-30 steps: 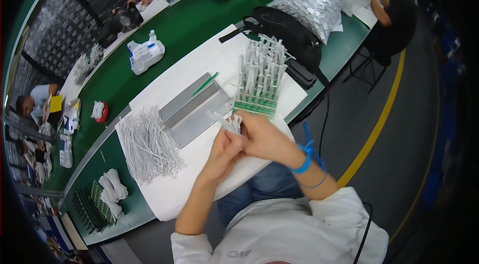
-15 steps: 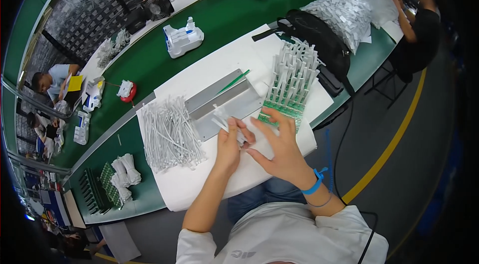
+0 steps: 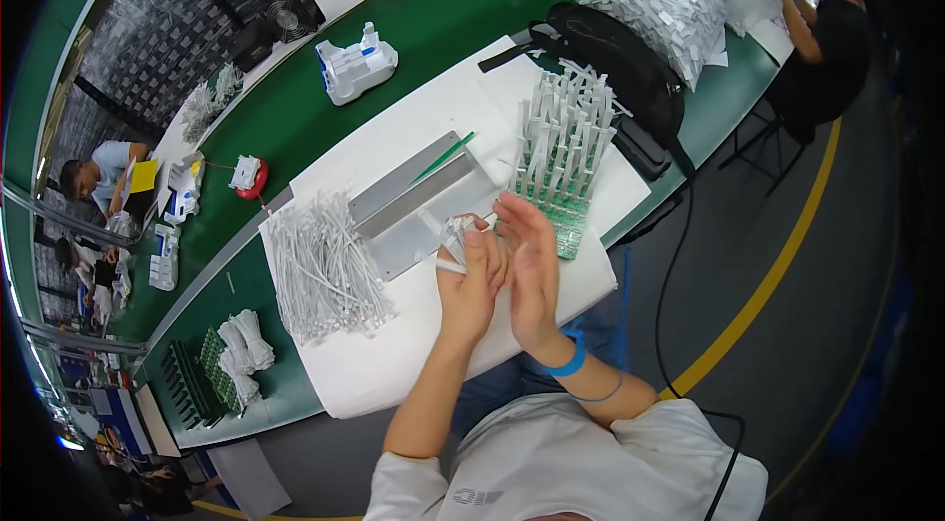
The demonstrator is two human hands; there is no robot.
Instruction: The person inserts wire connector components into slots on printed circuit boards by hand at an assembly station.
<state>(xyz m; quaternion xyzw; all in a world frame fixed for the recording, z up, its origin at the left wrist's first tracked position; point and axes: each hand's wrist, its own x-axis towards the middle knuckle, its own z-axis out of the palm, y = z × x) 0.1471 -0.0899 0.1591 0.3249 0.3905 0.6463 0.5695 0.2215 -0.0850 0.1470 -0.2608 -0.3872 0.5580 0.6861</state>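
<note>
– What are the hands doing?

– The left hand (image 3: 471,277) is clenched around a small bundle of thin white plastic sticks (image 3: 455,237), just beside the grey metal tray (image 3: 418,201). The right hand (image 3: 529,270) lies open, palm flat against them.

– Which step?

– Squaring up a bundle, I judge. Next calls for seating sticks upright in the green slotted rack (image 3: 561,152), far right on the white-covered table (image 3: 394,363).

– Supply?

– The loose pile of white sticks (image 3: 320,270), left.

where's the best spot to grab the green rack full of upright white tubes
Probably by the bare near end of the green rack, low at its edge, coming from the person's side. The white tubes stand crowded and leaning over the rest, so a grip from above would knock them. The black bag crowds the far side.
</note>
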